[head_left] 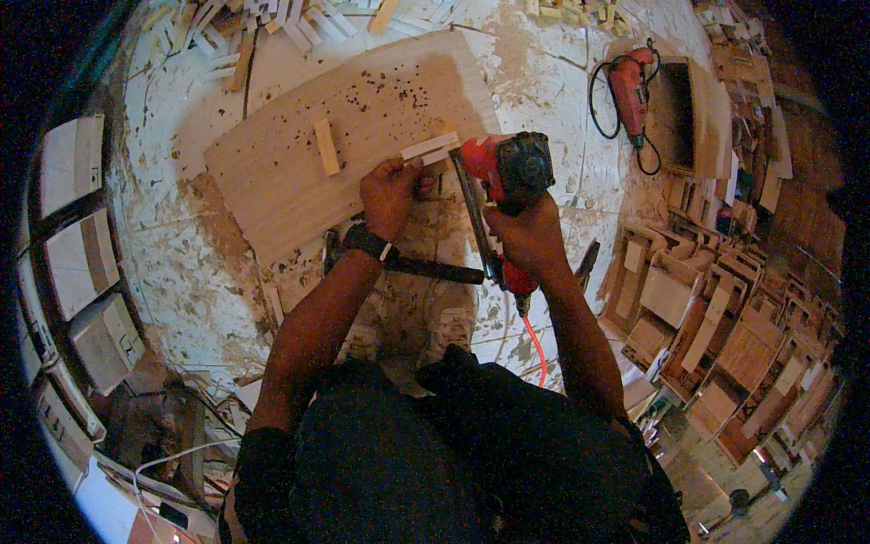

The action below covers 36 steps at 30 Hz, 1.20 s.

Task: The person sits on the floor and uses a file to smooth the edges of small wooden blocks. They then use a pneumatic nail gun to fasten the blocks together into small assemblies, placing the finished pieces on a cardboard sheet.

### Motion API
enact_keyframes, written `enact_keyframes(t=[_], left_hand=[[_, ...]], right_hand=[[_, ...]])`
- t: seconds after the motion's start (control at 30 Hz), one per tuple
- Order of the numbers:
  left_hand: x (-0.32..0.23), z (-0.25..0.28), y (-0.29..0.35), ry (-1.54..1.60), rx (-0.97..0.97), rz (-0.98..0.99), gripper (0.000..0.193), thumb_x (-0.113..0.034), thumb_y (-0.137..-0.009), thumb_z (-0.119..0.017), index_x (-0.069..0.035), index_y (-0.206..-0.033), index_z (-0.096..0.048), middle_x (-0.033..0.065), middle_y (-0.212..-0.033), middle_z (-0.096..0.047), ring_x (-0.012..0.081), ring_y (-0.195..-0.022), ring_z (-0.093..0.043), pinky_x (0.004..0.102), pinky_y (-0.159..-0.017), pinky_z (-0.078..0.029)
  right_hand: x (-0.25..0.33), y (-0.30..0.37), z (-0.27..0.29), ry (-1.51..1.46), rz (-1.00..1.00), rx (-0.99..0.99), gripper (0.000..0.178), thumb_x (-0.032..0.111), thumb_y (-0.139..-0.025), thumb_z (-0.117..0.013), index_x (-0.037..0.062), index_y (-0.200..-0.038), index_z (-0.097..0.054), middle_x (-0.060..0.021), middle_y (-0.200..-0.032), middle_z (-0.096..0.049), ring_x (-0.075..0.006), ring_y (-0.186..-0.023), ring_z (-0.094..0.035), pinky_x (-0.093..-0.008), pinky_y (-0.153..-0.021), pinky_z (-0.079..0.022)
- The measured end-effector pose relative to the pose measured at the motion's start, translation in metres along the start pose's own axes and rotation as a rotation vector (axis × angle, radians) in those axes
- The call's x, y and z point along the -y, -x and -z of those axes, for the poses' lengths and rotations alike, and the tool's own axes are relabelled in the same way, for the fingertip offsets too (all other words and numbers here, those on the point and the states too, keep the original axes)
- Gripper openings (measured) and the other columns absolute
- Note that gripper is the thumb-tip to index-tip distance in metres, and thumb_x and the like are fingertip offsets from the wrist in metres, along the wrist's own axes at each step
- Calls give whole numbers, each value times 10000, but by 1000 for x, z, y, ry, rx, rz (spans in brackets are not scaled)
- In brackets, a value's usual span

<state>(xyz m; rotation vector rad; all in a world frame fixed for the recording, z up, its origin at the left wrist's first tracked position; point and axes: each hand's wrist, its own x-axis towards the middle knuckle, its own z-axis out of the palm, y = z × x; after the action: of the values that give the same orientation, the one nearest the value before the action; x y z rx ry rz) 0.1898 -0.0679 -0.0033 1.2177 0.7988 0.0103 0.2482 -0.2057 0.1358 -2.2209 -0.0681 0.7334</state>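
Note:
My right hand (530,238) is wrapped round the grip of a red and black air nail gun (482,163). An orange hose (536,344) runs from the tool's lower end. The fingers of my left hand (390,195) are closed on the near end of pale wooden strips (431,147), whose far end lies close to the nail gun's nose. Whether nose and wood touch I cannot tell. Beneath them is a large wooden board (281,199), strewn with small dark bits. A short wooden block (326,147) rests on it. By my left wrist lies a hammer with a black handle (439,270).
A red corded power tool (627,95) lies at the far right beside an open wooden box (693,118). Wooden frames (671,286) stand stacked to the right. Loose pale strips (294,20) are heaped at the far edge, and panels (82,263) line the left side.

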Motion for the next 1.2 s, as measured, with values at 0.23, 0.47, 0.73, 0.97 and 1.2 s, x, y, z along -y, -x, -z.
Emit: enact_keyframes(t=[0.23, 0.47, 0.73, 0.97, 1.2], left_hand=[[6, -3, -2, 172, 1, 30, 217, -159, -853, -625, 57, -842, -634, 100, -727, -671, 130, -602, -631, 254, -552, -516], [9, -3, -1, 76, -14, -5, 220, -162, -851, -624, 50, -792, -626, 105, -722, -666, 132, -599, -618, 263, -541, -499], [6, 1, 0, 2, 3, -66, 266, -206, -858, -614, 47, -780, -626, 81, -682, -652, 120, -575, -595, 270, -540, -486], [13, 2, -1, -257, -81, -254, 320, -277, -849, -611, 30, -768, -654, 85, -664, -659, 138, -565, -605, 294, -557, -488], [3, 2, -10, -384, 1, -231, 248, -212, -818, -601, 26, -802, -667, 99, -646, -659, 155, -566, -622, 295, -554, -496]], right_hand=[[-3, -2, 0, 96, 8, 23, 285, 70, -717, -622, -14, -982, -561, -92, -776, -628, -167, -635, -602, -316, -580, -499], [-9, -4, -1, 80, -53, 38, 305, 66, -710, -623, -14, -993, -542, -85, -775, -620, -162, -640, -591, -318, -592, -494], [-14, -5, 0, 187, -16, 81, 314, 62, -706, -609, -8, -1004, -539, -76, -791, -613, -158, -682, -586, -314, -624, -489], [-18, -8, -7, 231, 75, 17, 284, 64, -699, -605, 9, -975, -565, -74, -817, -627, -166, -669, -578, -325, -625, -482], [-12, -5, -6, 236, 36, -95, 236, 70, -700, -626, 3, -922, -582, -68, -724, -625, -167, -628, -599, -316, -571, -482]])
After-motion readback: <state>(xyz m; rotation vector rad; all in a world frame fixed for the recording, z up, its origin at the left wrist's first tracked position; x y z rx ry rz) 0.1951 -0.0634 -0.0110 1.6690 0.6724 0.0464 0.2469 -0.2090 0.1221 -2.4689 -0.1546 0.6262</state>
